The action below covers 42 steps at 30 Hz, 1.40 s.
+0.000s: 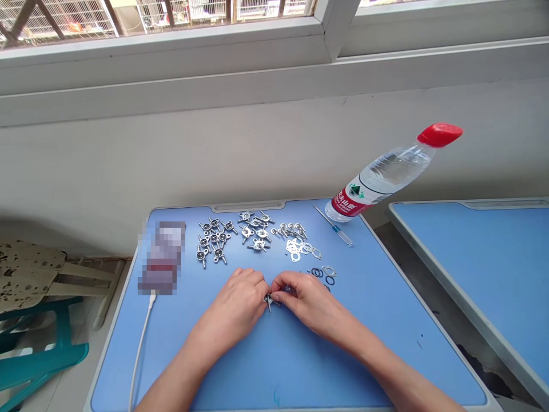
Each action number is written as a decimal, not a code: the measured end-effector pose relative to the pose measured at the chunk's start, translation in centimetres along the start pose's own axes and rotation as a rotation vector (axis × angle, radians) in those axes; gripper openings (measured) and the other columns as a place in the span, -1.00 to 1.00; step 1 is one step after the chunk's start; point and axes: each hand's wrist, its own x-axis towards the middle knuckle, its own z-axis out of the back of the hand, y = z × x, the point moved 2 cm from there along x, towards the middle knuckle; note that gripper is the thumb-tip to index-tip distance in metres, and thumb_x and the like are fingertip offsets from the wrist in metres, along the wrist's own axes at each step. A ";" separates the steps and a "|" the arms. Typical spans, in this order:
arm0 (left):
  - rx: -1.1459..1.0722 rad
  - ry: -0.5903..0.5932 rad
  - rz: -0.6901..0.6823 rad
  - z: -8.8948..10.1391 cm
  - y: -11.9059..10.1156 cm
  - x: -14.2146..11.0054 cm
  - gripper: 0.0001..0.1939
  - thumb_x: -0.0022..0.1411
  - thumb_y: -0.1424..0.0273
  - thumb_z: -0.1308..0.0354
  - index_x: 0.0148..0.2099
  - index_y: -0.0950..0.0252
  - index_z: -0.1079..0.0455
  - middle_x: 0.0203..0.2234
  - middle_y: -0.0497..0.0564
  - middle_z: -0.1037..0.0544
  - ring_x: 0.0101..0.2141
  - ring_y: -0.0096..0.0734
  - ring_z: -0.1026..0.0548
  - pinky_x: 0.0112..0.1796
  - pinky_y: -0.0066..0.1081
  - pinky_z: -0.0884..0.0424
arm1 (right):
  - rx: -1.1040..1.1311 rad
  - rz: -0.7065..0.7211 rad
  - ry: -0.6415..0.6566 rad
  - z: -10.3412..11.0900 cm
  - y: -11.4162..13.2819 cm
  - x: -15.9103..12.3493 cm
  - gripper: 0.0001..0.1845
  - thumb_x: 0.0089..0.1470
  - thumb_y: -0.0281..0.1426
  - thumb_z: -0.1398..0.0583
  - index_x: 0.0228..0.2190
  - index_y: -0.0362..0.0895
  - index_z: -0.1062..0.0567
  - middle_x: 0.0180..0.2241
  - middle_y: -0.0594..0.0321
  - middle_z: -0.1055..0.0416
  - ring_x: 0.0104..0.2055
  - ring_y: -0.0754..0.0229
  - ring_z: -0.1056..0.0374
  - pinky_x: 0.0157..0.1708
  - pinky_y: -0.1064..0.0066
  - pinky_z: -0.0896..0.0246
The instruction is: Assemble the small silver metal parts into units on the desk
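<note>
Near the middle of the blue desk, my left hand (244,297) is closed on a small metal fitting (269,302) with thin pipe stubs. From the other side, my right hand (306,297) meets it, thumb and forefinger pinched at the fitting's top; what lies between those fingertips is too small to make out. Just beyond my right hand lie dark rubber rings (317,272) and a thin gasket plate (329,270). Farther back are a pile of flat metal gaskets (295,247), several small metal stems (291,230), and two clusters of similar fittings (214,237).
A red-capped water bottle (373,183) stands at the desk's back right beside a screwdriver with a clear handle (338,230). On the left lies a blurred phone (163,257) with a white cable (142,343). Another blue desk (484,252) stands to the right.
</note>
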 end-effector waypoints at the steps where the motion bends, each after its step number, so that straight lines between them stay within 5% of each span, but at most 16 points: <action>1: 0.001 0.002 -0.001 0.0 0.0 0.0 -0.86 0.30 0.59 -0.02 -0.27 0.29 -0.33 -0.36 -0.03 -0.41 -0.29 -0.31 -0.38 -0.20 -0.29 -0.33 | 0.001 -0.003 0.005 0.0 0.0 0.0 -0.84 0.07 -0.43 -0.10 -0.48 -0.08 -0.46 -0.45 0.30 -0.49 -0.38 0.20 -0.34 -0.39 0.42 -0.13; 11: 0.009 0.028 -0.002 0.3 -0.2 0.2 -0.91 0.29 0.56 -0.08 -0.27 0.31 -0.36 -0.34 -0.02 -0.43 -0.29 -0.31 -0.38 -0.22 -0.29 -0.33 | 0.054 -0.023 0.063 1.0 -0.1 -0.6 -0.94 0.05 -0.35 -0.18 -0.40 -0.07 -0.44 -0.42 0.33 -0.43 -0.40 0.24 -0.27 -0.42 0.45 -0.11; 19: -0.017 0.042 0.007 0.5 -0.3 0.1 -0.91 0.27 0.57 -0.12 -0.25 0.29 -0.38 -0.32 -0.01 -0.45 -0.26 -0.29 -0.39 -0.18 -0.27 -0.31 | 0.335 0.045 -0.053 4.2 -0.2 -1.8 -0.62 0.27 -0.14 0.06 -0.31 -0.08 -0.43 -0.44 0.24 -0.34 -0.40 0.21 -0.24 -0.39 0.40 -0.18; 23: -0.030 0.044 0.010 0.5 -0.2 0.1 -0.89 0.27 0.58 -0.09 -0.23 0.29 -0.37 -0.31 -0.02 -0.45 -0.28 -0.32 -0.38 -0.21 -0.30 -0.31 | 0.417 0.108 -0.021 4.0 0.2 -1.9 -0.57 0.29 -0.10 0.06 -0.37 -0.09 -0.42 -0.37 0.21 -0.38 -0.30 0.19 -0.29 -0.27 0.38 -0.22; 30: -0.024 0.032 -0.003 0.4 -0.2 0.1 -0.89 0.28 0.57 -0.08 -0.21 0.27 -0.35 -0.31 -0.02 -0.45 -0.27 -0.32 -0.38 -0.22 -0.31 -0.30 | 0.250 0.158 -0.048 3.3 0.8 -2.0 -0.57 0.32 -0.14 0.11 -0.43 -0.06 -0.37 -0.38 0.27 -0.34 -0.27 0.18 -0.26 -0.15 0.30 -0.20; 42: 0.004 0.038 0.004 0.5 -0.3 0.1 -0.90 0.27 0.58 -0.09 -0.27 0.29 -0.33 -0.33 -0.03 -0.43 -0.30 -0.32 -0.36 -0.25 -0.30 -0.29 | 0.303 0.235 -0.097 2.9 1.2 -2.1 -0.69 0.28 -0.26 0.00 -0.44 -0.09 -0.38 -0.45 0.30 -0.34 -0.40 0.25 -0.24 -0.37 0.42 -0.16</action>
